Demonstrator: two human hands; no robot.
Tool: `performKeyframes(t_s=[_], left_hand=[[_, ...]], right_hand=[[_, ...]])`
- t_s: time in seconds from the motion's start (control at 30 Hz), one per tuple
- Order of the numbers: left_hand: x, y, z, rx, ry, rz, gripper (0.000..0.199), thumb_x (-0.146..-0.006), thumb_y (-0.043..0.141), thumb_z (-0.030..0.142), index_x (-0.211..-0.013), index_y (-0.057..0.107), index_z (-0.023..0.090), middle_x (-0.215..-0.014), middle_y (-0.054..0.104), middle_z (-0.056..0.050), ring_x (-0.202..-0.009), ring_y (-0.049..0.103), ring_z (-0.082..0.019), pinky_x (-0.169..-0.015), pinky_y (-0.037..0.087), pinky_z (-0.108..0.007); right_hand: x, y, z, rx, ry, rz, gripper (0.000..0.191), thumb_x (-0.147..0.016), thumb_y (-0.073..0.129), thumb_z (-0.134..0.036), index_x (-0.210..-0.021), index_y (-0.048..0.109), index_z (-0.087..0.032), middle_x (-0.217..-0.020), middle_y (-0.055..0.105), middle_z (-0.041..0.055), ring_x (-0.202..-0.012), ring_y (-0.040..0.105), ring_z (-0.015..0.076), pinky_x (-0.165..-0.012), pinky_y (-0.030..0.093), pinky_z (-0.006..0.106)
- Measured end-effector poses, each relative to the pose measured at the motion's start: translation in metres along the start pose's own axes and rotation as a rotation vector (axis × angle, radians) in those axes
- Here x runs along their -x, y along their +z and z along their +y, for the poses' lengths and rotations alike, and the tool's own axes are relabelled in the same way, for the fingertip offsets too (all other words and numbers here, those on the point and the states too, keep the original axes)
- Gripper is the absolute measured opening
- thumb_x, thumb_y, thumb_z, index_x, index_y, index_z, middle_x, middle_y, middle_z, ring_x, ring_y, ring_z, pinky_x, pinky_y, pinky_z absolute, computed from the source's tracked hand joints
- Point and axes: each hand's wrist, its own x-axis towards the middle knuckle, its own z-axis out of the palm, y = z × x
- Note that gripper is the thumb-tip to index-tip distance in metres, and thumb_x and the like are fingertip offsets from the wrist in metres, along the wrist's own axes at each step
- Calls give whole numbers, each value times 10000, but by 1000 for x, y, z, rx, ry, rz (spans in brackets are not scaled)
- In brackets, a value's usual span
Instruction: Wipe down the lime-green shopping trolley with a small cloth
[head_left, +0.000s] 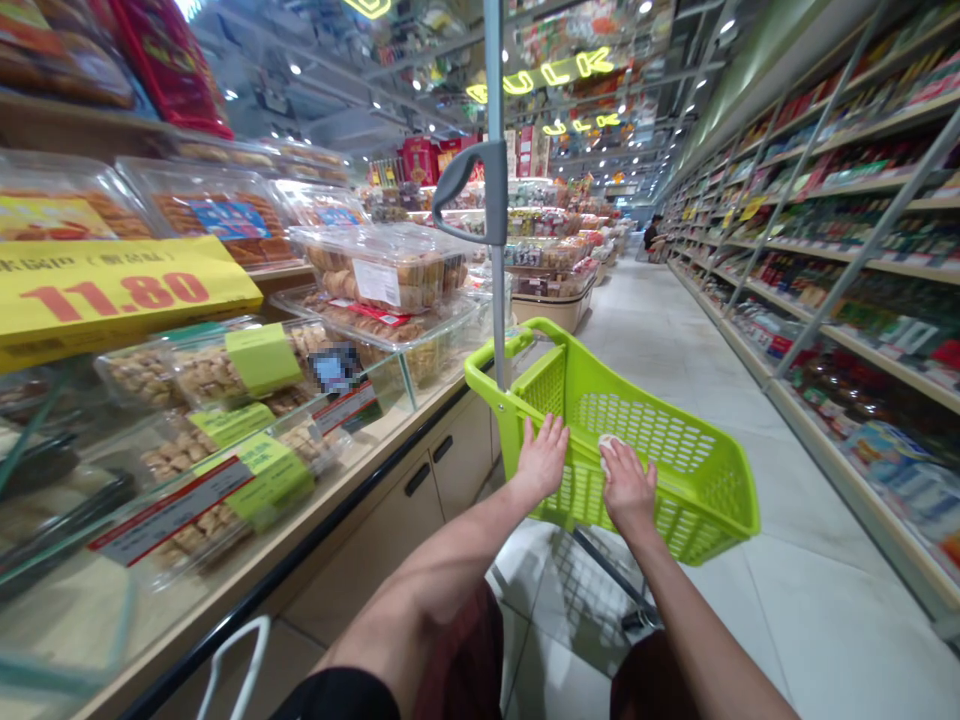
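Observation:
A bright green plastic shopping cart (660,440) with slotted basket walls stands in front of me. My left hand (544,458) lies on the basket's near rim with its fingers stretched apart, holding nothing. Farther right along the same side, my right hand (628,485) presses a small crumpled white cloth or tissue (606,443) against or just over the rim; most of it is hidden under the fingers. A grey upright pole (499,310) with a looped handle (457,190) rises at the cart's left end.
On the left, a display counter (390,490) holds clear boxes of snacks (390,265) and a yellow price sign (120,295). Tall stocked shelves (847,250) line the right. A tiled aisle (637,300) runs between them, with a person (655,238) far off near the shelves.

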Motion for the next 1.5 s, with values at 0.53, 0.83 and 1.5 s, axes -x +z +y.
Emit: performKeyframes(t_s=[0.53,0.83,1.5], left_hand=[[0,4,28,45,67,-30,605,-756,356,153,-1352,265,100,-1445,222,-114,-1340,125,-234,-1063,69,-553],[-1,1,28,42,56,-33,619,-742,376,170,-1340,276,45,-1437,226,-150,-1332,138,-276,-1055,77,-573],[-2,17,50,57,169,5,581,-776,349,201,-1341,273,87,-1439,239,-117,-1328,156,-241,-1049,96,-576]], right_hand=[[10,-13,3,37,15,-2,396,-806,374,-130,-1156,542,-209,-1269,505,76,-1184,389,223,-973,225,452],[53,-38,106,180,238,4,437,-758,375,-120,-1154,529,-221,-1213,519,97,-1105,440,260,-880,306,494],[65,-39,141,195,237,59,364,-748,379,-192,-1075,540,-188,-1152,530,108,-1070,465,257,-788,364,394]])
